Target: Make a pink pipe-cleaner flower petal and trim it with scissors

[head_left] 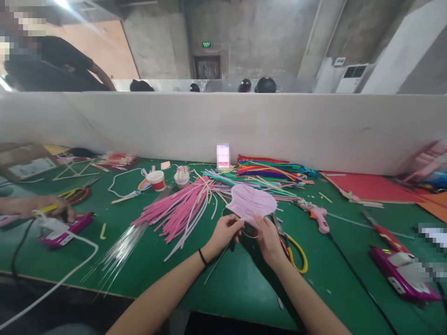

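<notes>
Head view: left hand (225, 231) and right hand (269, 239) pinch lilac piece (252, 200), its base partly hidden.

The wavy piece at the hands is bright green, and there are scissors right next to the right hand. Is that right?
Not quite: the wavy piece is pale purple, not bright green, as the head view shows. The scissors are indeed next to the right hand.

Left hand (227, 231) and right hand (268, 236) pinch side by side.

Free tabletop (240, 288) nearside, scissors (288, 239) rightward.
</notes>
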Demonstrator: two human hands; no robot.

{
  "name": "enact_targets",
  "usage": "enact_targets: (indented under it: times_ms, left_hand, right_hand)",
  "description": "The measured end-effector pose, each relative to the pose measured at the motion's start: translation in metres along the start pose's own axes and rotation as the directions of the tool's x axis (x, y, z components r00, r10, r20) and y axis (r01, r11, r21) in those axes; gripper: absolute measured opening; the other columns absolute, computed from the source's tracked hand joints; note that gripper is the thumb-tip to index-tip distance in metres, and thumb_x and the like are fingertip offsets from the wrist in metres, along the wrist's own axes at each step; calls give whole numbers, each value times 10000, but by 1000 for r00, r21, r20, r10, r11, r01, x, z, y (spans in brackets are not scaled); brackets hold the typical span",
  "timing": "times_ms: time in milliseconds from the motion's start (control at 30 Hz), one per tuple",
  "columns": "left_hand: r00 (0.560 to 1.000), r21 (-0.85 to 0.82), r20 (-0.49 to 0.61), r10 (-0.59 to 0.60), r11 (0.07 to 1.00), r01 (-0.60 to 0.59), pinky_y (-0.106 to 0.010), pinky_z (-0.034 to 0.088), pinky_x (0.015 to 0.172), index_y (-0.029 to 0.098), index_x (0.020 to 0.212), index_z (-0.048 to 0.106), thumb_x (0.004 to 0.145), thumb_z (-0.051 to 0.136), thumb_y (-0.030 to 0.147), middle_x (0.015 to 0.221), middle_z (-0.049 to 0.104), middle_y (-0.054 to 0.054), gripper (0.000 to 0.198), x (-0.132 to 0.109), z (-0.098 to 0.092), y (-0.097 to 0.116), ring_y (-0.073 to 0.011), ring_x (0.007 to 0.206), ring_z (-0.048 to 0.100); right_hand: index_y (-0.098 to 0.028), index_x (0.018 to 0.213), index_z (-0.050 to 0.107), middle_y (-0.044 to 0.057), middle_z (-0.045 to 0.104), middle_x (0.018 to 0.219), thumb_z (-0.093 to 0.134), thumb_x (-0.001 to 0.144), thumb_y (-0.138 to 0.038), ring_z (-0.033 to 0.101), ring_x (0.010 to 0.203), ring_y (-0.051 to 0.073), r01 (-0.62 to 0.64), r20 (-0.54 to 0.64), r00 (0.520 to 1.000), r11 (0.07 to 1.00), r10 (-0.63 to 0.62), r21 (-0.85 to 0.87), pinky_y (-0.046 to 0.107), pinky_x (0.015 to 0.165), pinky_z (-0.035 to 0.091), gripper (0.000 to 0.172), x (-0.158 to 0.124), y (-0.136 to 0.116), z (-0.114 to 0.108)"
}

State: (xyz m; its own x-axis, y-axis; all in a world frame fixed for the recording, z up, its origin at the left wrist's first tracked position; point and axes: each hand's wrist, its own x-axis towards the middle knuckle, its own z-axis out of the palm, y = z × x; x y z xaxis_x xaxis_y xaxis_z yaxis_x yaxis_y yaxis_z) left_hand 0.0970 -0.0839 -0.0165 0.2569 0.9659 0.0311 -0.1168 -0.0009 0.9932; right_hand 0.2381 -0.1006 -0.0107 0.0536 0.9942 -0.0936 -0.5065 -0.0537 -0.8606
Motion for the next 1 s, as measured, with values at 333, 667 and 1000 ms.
enact_targets:
  times_ms: [333, 667, 1000]
  left_hand:
    - [999, -106, -54, 2, 994, -8, -203, 430, 435, 153, 680, 580, 740, 694, 381, 518, 552, 37, 262, 1, -6, 11, -80, 406, 511]
    - [992, 3, -125, 10, 1000, -10, -207, 405, 445, 134, 651, 628, 728, 717, 393, 597, 661, -39, 285, 1, -8, 12, -104, 461, 564]
    - [970, -44, -240, 19, 999, -30, -205, 407, 455, 149, 676, 612, 703, 739, 414, 604, 647, -8, 295, 2, -9, 17, -94, 472, 547]
  right_hand:
    - [-181, 910, 669, 54, 716, 991, 787, 677, -385, 649, 857, 204, 56, -7, 998, 998, -56, -23, 317, 748, 496, 331, 3, 8, 0]
    - [-166, 598, 535, -67, 492, 531, 790, 654, -427, 398, 512, 83, 102, -70, 990, 969, -120, -224, 235, 503, 311, 369, 4, 11, -4]
    - [-193, 938, 692, 52, 719, 839, 601, 807, -577, 643, 747, 208, -31, 101, 994, 991, 45, -129, 287, 619, 481, 416, -9, 0, 6]
